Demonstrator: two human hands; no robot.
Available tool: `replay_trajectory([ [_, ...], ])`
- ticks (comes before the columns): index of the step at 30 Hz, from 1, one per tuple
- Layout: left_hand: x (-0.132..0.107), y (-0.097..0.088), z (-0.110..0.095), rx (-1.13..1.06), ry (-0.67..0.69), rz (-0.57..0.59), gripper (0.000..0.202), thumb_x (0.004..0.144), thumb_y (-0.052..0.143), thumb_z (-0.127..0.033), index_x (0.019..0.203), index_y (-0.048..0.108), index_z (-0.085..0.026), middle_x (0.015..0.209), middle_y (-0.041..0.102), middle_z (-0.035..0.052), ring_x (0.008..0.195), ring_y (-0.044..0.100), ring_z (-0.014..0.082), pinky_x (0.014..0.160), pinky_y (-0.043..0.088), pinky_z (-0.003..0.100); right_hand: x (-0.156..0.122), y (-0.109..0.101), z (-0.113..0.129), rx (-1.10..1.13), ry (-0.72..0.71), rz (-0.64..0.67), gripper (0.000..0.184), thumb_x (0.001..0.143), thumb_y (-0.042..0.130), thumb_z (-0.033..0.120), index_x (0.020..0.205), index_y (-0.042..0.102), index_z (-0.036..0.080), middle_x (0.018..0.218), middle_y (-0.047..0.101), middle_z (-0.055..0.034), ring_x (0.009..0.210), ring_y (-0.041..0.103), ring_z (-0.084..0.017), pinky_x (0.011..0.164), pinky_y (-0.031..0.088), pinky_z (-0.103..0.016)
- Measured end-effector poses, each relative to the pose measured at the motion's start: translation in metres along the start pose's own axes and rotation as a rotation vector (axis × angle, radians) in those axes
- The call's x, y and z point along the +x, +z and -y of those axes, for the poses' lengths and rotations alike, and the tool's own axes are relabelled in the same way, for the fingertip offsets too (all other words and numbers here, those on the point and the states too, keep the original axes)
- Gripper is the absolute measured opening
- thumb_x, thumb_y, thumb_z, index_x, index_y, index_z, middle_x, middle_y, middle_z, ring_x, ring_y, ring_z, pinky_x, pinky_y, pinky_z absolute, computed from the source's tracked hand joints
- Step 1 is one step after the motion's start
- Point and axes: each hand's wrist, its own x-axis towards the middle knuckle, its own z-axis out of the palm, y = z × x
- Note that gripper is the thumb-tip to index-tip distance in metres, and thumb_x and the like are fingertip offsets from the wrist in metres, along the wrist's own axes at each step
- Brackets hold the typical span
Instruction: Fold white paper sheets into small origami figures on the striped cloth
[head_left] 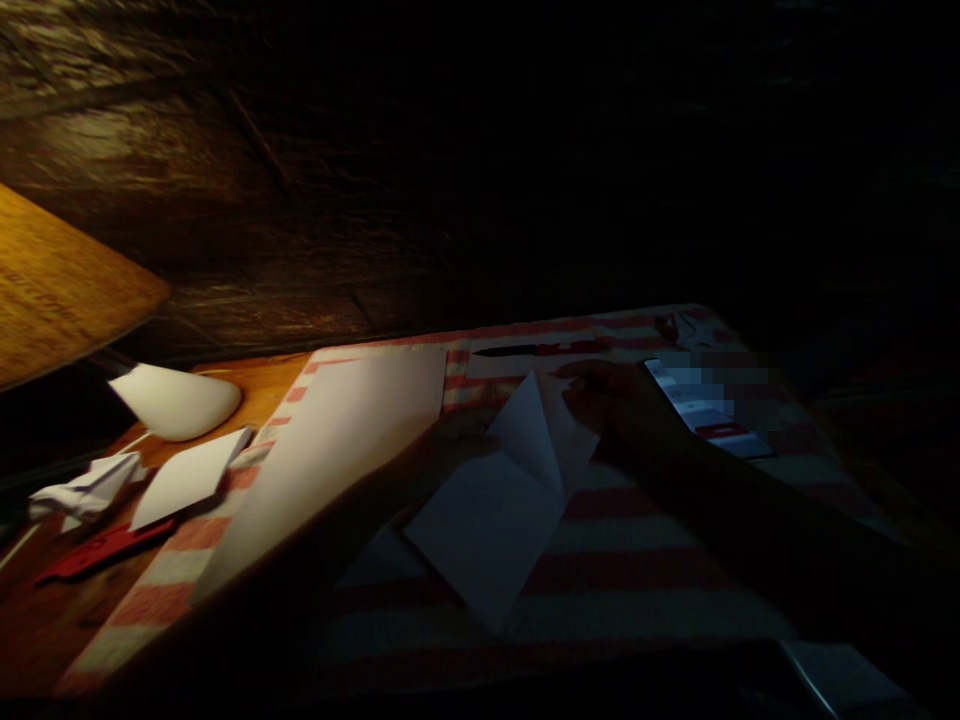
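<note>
A partly folded sheet of white paper (480,540) is between my hands above the striped cloth, with a raised fold at its upper corner. My right hand (607,395) pinches the paper near its upper right edge, fingers bent. At the upper left edge, my left hand (469,432) grips the same sheet, though deep shadow hides most of its fingers. Just beyond the hands lies a knife (540,349) with a dark blade and a reddish handle. Under my left forearm, a large white sheet (360,400) is spread flat.
A lamp with a yellow shade (67,290) and white base (180,400) stands at left. Near it are crumpled paper (90,487), a white paper piece (195,475) and a red object (109,550). A lit phone (686,400) lies right on the red-striped cloth (637,568). A dark wall rises behind.
</note>
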Motion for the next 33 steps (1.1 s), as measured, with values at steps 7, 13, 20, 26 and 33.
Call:
replay_trajectory([
  [7,-0.006,-0.019,-0.009,0.574,0.090,-0.018,0.028,0.088,0.067,-0.032,0.112,0.066,-0.018,0.100,0.075,0.0056,0.086,0.071,0.0190,0.072,0.054,0.030,-0.005,-0.004,0.000,-0.167,-0.036,0.118,0.032,0.071,0.076,0.022,0.103,0.075,0.019,0.093,0.074,-0.0061,0.080,0.069,-0.020,0.071,0.055,-0.035],
  [13,-0.014,-0.017,-0.014,1.151,0.431,-0.170,0.030,0.089,0.063,-0.020,0.119,0.061,-0.019,0.108,0.066,0.0064,0.098,0.064,0.0214,0.083,0.054,0.037,0.002,-0.008,0.001,-0.599,-0.189,0.025,0.014,0.081,0.071,0.024,0.094,0.074,0.018,0.097,0.077,-0.0089,0.085,0.070,-0.022,0.074,0.054,-0.034],
  [20,-0.023,0.014,-0.006,1.396,0.648,0.282,0.046,0.095,0.061,-0.027,0.140,0.052,-0.022,0.142,0.057,0.0125,0.134,0.051,0.0292,0.110,0.045,0.049,0.006,-0.010,0.007,-0.986,-0.229,0.088,0.029,0.081,0.067,0.016,0.109,0.077,0.016,0.084,0.075,-0.0048,0.070,0.064,-0.016,0.059,0.043,-0.027],
  [26,-0.020,0.015,0.006,1.384,0.617,0.371,0.060,0.096,0.063,-0.036,0.151,0.042,-0.024,0.158,0.047,0.0095,0.146,0.042,0.0274,0.119,0.039,0.048,0.010,-0.016,0.003,-0.825,-0.173,0.148,0.030,0.080,0.067,0.019,0.108,0.076,0.019,0.101,0.077,-0.0070,0.086,0.069,-0.020,0.075,0.051,-0.030],
  [33,-0.022,0.013,-0.001,1.452,0.732,0.329,0.046,0.097,0.051,-0.017,0.143,0.056,-0.022,0.154,0.052,0.0116,0.143,0.048,0.0283,0.117,0.042,0.048,0.013,-0.020,-0.003,-0.514,-0.052,0.047,0.033,0.069,0.067,0.019,0.101,0.074,0.019,0.091,0.076,-0.0062,0.078,0.068,-0.023,0.066,0.051,-0.032],
])
